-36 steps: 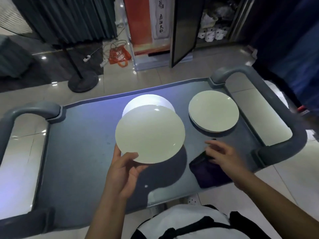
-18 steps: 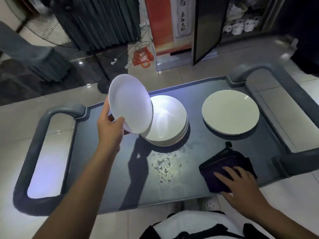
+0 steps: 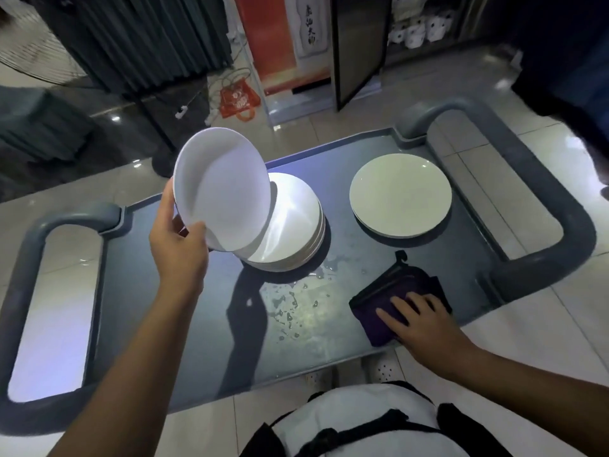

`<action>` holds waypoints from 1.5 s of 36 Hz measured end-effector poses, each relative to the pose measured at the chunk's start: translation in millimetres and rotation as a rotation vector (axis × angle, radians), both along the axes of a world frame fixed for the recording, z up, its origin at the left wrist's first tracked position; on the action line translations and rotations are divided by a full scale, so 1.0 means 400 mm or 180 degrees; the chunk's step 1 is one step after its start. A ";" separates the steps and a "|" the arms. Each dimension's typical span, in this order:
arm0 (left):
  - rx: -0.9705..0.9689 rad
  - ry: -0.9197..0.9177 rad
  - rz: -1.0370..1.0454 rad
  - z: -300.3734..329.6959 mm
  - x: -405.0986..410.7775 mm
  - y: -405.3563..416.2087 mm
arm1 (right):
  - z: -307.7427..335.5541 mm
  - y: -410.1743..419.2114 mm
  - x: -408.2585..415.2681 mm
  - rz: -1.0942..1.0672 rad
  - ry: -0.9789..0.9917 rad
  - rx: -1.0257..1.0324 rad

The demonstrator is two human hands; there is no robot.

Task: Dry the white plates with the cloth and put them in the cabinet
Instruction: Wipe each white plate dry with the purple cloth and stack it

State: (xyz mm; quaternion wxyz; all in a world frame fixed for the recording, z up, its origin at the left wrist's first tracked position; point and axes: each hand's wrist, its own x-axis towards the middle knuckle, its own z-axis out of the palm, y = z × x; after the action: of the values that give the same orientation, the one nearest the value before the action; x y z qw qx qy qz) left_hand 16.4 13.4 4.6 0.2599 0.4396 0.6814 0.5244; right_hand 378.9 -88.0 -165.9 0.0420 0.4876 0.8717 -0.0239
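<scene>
My left hand (image 3: 179, 240) grips a white plate (image 3: 224, 186) by its lower rim and holds it tilted up above the cart, its face turned toward me. Just behind it a stack of white plates (image 3: 293, 225) sits on the grey cart top (image 3: 184, 308). A second, lower stack of white plates (image 3: 400, 194) lies to the right. My right hand (image 3: 415, 316) rests with straight fingers on a folded dark purple cloth (image 3: 392, 291) near the cart's front right edge.
Water drops (image 3: 290, 305) lie on the cart top in front of the middle stack. Grey loop handles (image 3: 540, 206) close both ends of the cart. Beyond it stands a cabinet with an open dark door (image 3: 357, 44). A fan base (image 3: 164, 163) and cables lie on the floor.
My left hand has lifted the plate from flat over the cart to tilted up at the left. My right hand has settled flat onto the cloth. The camera view shifted.
</scene>
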 end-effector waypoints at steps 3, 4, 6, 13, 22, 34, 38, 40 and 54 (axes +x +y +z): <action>-0.0038 -0.0400 0.0174 -0.002 0.007 -0.008 | 0.007 0.007 -0.008 -0.0059 0.0196 0.0087; -0.0070 -0.0578 0.0230 -0.002 0.008 -0.013 | 0.017 0.011 -0.013 -0.0142 0.0334 0.0101; -0.0163 -0.0995 0.0328 -0.001 0.005 -0.021 | 0.048 0.025 -0.024 -0.0380 0.0819 -0.0044; -0.0380 -0.2243 0.0248 -0.015 0.012 -0.062 | 0.237 0.101 -0.006 -0.2235 0.2916 -0.1363; -0.0373 -0.2965 -0.0343 -0.002 0.051 -0.082 | 0.432 0.195 -0.098 -0.3418 0.5328 -0.1973; -0.0199 -0.3090 -0.1341 0.017 0.040 -0.077 | 0.528 0.235 -0.269 -0.3195 0.5484 -0.1738; -0.0263 -0.3377 -0.1622 0.023 0.013 -0.069 | 0.540 0.238 -0.293 -0.3336 0.5384 -0.1754; -0.0321 -0.3468 -0.1630 0.022 0.003 -0.062 | 0.543 0.241 -0.299 -0.3398 0.5296 -0.1730; 0.0019 -0.2971 -0.1935 0.141 0.033 0.110 | 0.857 0.396 -0.378 -0.1765 0.4153 0.0359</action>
State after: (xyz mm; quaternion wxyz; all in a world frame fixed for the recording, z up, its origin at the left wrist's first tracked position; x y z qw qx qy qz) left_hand 29.8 57.2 61.0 0.6725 0.3382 0.3349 0.5668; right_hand 227.8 70.3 176.9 -0.5215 0.5791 0.5628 -0.2756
